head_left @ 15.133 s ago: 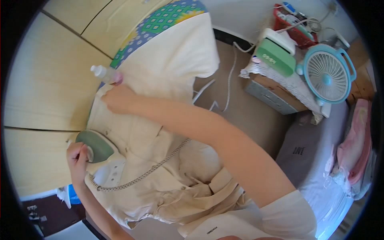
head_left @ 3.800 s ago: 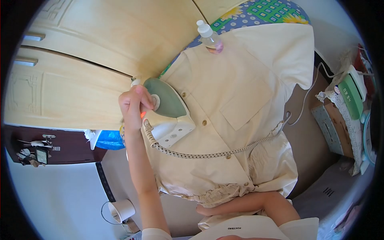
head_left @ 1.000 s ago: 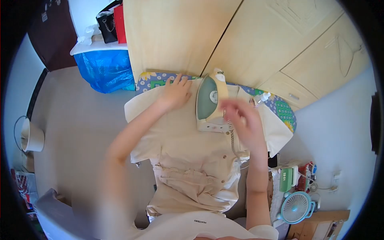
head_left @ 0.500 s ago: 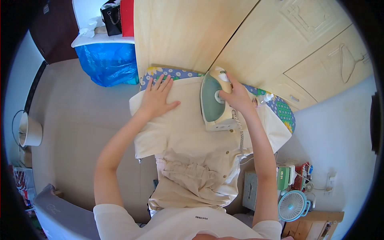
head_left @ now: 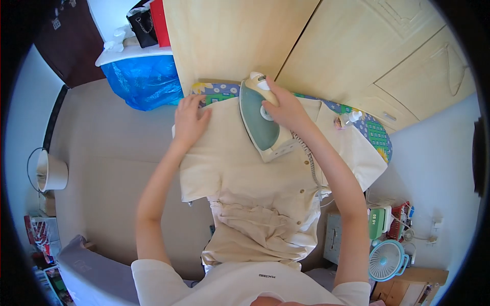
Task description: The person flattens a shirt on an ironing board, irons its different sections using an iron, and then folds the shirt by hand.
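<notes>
A cream button-front garment (head_left: 235, 173) is spread over a flower-patterned ironing board (head_left: 219, 89), its lower part hanging in folds toward me. My right hand (head_left: 287, 108) is wrapped round the handle of a green and cream iron (head_left: 259, 122). The iron rests on the garment, its tip pointing away from me, and a braided cord runs back from its heel under my right forearm. At the garment's far left edge lies my left hand (head_left: 191, 122), thumb apart from slightly bent fingers. A small clear bottle (head_left: 352, 118) lies on the board's right side.
A pale wooden wardrobe (head_left: 235, 41) stands right behind the board. At the back left is a blue plastic bag (head_left: 145, 81). A small fan (head_left: 386, 260) and a green clock (head_left: 376, 224) stand at the lower right. A white bucket (head_left: 53, 172) is at the far left.
The iron has shifted left and its tip has turned left, with my right hand on it. My left hand has drawn to the garment's left edge, fingers more bent. The whole view has shifted slightly.
</notes>
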### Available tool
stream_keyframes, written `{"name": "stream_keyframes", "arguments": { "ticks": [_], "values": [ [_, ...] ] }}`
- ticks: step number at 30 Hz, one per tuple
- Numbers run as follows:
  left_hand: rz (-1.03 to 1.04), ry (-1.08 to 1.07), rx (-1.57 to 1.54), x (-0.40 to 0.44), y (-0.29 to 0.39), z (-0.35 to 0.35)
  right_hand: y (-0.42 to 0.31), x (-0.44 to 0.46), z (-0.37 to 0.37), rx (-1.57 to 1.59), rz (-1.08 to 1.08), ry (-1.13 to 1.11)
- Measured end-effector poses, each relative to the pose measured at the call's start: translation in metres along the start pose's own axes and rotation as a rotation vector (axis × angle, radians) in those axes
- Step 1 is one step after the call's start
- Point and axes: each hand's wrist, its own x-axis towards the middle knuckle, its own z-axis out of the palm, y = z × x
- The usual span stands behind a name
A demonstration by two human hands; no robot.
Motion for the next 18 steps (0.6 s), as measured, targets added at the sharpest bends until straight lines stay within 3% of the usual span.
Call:
{"name": "stream_keyframes", "arguments": {
  "ticks": [2,3,5,6,8,11,16,18],
  "values": [
    [-0.201,0.181,0.144,-0.006,-0.006,-0.011,-0.003,0.003,0.004,0.027,-0.061,-0.024],
    [-0.199,0.182,0.158,-0.008,-0.016,-0.012,-0.005,0.004,0.006,0.043,-0.114,-0.047],
    [-0.674,0.068,-0.696,-0.015,-0.037,-0.015,-0.011,0.006,0.009,0.084,-0.104,-0.061],
    [-0.675,0.069,-0.686,-0.019,-0.044,-0.021,-0.014,0.006,0.009,0.112,-0.087,-0.079],
    [-0.772,-0.285,-0.885,-0.028,-0.053,-0.035,-0.017,0.007,0.007,0.061,-0.074,-0.078],
    [-0.733,-0.303,-0.637,-0.034,-0.065,-0.049,-0.014,0.010,0.006,-0.042,-0.055,-0.057],
    [-0.629,-0.243,-0.660,-0.033,-0.062,-0.075,-0.012,0.017,0.013,-0.072,-0.055,-0.072],
    [-0.617,-0.244,-0.659,-0.029,-0.058,-0.078,-0.014,0.018,0.015,-0.015,-0.273,-0.079]
  ]
}}
